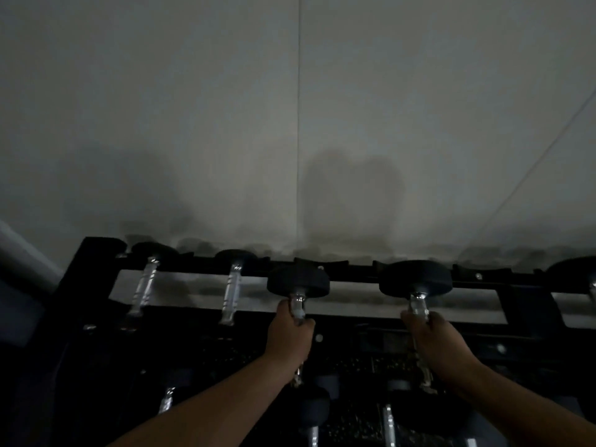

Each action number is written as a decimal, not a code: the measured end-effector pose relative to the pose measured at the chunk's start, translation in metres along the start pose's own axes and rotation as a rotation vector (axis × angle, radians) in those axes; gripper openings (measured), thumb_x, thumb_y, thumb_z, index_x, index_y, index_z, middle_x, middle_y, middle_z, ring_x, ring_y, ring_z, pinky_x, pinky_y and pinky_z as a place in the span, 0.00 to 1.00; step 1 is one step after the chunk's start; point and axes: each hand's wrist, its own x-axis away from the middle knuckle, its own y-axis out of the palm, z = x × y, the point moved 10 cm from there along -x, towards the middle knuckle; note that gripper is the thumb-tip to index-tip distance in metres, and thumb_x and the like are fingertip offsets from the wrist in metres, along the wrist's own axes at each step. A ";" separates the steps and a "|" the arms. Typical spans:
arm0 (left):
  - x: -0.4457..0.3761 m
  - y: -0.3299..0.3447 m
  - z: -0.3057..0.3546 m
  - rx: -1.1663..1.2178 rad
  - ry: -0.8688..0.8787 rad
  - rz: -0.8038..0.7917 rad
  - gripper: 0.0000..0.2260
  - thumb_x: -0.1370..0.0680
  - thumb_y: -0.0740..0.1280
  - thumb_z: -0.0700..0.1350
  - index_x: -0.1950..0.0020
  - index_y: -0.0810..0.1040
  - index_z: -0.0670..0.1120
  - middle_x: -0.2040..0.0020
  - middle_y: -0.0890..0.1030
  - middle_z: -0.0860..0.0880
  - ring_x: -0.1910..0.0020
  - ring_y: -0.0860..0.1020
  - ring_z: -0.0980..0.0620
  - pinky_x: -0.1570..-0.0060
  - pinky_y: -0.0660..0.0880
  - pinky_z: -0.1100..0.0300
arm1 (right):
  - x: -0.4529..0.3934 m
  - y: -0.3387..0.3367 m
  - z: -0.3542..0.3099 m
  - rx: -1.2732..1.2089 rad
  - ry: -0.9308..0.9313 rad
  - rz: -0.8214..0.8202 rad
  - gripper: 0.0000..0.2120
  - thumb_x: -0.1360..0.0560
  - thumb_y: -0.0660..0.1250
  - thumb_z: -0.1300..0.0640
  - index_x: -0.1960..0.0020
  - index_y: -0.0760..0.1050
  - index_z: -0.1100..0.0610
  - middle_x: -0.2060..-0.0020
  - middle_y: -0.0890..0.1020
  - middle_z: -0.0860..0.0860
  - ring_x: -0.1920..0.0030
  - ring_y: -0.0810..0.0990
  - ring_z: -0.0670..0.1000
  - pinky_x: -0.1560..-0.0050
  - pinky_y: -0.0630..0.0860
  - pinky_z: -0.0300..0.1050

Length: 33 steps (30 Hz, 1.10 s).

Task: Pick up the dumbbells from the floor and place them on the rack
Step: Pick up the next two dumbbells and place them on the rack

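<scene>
We're at the rack (364, 273) now, both dumbbells up at the top tier; our left hand (292, 333) is wrapped tight round the handle of the left dumbbell (298, 282), our right hand (442, 341) clamped on the right dumbbell (415, 279); each far head sits at the back rail, whether resting or just above we can't tell in this dim light; we judge the trick is to lower both ends level into the cradles, beside the racked dumbbell (233, 285), before letting go.
</scene>
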 end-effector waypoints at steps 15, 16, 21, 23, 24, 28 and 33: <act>-0.121 0.078 -0.002 -0.102 -0.123 0.054 0.21 0.24 0.65 0.39 0.32 0.66 0.50 0.55 0.79 0.39 0.66 0.78 0.44 0.68 0.74 0.55 | -0.128 -0.058 0.064 0.120 0.067 -0.012 0.15 0.27 0.70 0.44 0.59 0.72 0.55 0.75 0.82 0.53 0.78 0.81 0.52 0.73 0.77 0.49; -0.123 0.081 -0.004 -0.103 -0.126 0.049 0.20 0.24 0.64 0.38 0.33 0.66 0.50 0.57 0.79 0.40 0.67 0.77 0.44 0.68 0.74 0.55 | -0.131 -0.058 0.067 0.115 0.076 -0.014 0.15 0.27 0.70 0.44 0.59 0.72 0.55 0.75 0.82 0.53 0.78 0.81 0.52 0.72 0.77 0.49; -0.130 0.096 -0.010 -0.146 -0.105 0.071 0.15 0.25 0.66 0.38 0.41 0.70 0.48 0.61 0.78 0.43 0.67 0.77 0.42 0.66 0.75 0.52 | -0.151 -0.053 0.077 0.112 0.099 0.031 0.16 0.26 0.69 0.43 0.59 0.73 0.56 0.72 0.82 0.52 0.73 0.80 0.52 0.70 0.75 0.46; -0.131 0.099 -0.010 -0.167 -0.099 0.085 0.14 0.25 0.66 0.39 0.42 0.70 0.48 0.61 0.79 0.43 0.66 0.79 0.41 0.65 0.77 0.50 | -0.157 -0.042 0.081 0.051 0.122 0.008 0.17 0.26 0.68 0.42 0.56 0.73 0.57 0.68 0.82 0.55 0.70 0.79 0.56 0.64 0.77 0.53; -0.133 0.100 -0.010 -0.180 -0.096 0.083 0.13 0.25 0.66 0.39 0.43 0.69 0.49 0.60 0.79 0.43 0.64 0.79 0.40 0.63 0.78 0.49 | -0.159 -0.036 0.083 0.022 0.131 -0.004 0.18 0.27 0.68 0.41 0.55 0.72 0.57 0.67 0.82 0.56 0.69 0.79 0.57 0.63 0.78 0.55; -0.134 0.097 -0.011 -0.215 -0.088 0.084 0.12 0.24 0.65 0.39 0.43 0.68 0.50 0.60 0.79 0.42 0.65 0.80 0.41 0.66 0.78 0.50 | -0.164 -0.013 0.090 -0.023 0.156 -0.008 0.18 0.28 0.67 0.40 0.54 0.72 0.55 0.64 0.82 0.58 0.67 0.78 0.57 0.61 0.79 0.59; -0.134 0.095 -0.009 -0.223 -0.079 0.077 0.14 0.24 0.65 0.39 0.41 0.67 0.50 0.60 0.79 0.44 0.66 0.80 0.43 0.68 0.77 0.52 | -0.169 0.008 0.093 -0.003 0.153 -0.008 0.18 0.28 0.67 0.39 0.54 0.72 0.54 0.63 0.83 0.55 0.65 0.82 0.57 0.63 0.80 0.55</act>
